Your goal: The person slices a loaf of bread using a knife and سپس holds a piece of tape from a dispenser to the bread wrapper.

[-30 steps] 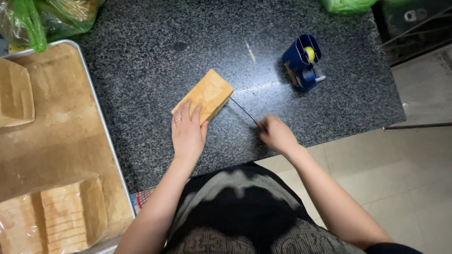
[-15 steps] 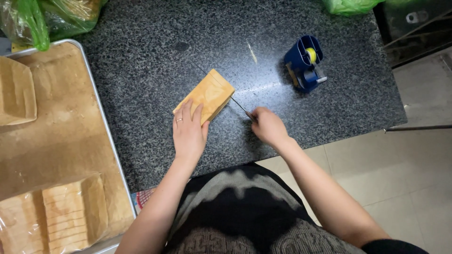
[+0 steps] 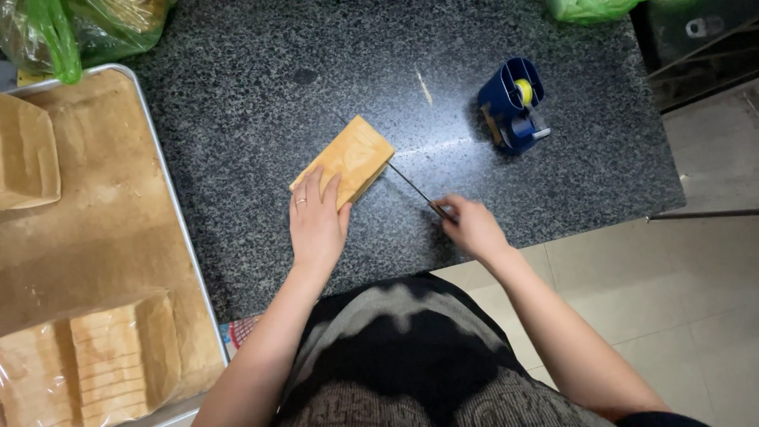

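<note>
A golden-brown loaf of bread (image 3: pixel 353 155) lies at an angle on the dark speckled granite counter (image 3: pixel 237 126). My left hand (image 3: pixel 316 223) rests flat on the loaf's near end, fingers spread over its top. My right hand (image 3: pixel 473 226) grips the handle of a long thin knife (image 3: pixel 413 188). The blade points up-left and its tip meets the right side of the loaf.
A metal tray (image 3: pixel 183 237) lined with brown paper sits at the left, holding a loaf (image 3: pixel 28 154) and bagged sliced bread (image 3: pixel 95 360). A blue tape dispenser (image 3: pixel 512 104) stands at the right. Green plastic bags (image 3: pixel 55 32) lie at the back. The counter edge runs near my body.
My right hand has drawn the knife back and forth along the loaf's right side. My left hand stays on the loaf.
</note>
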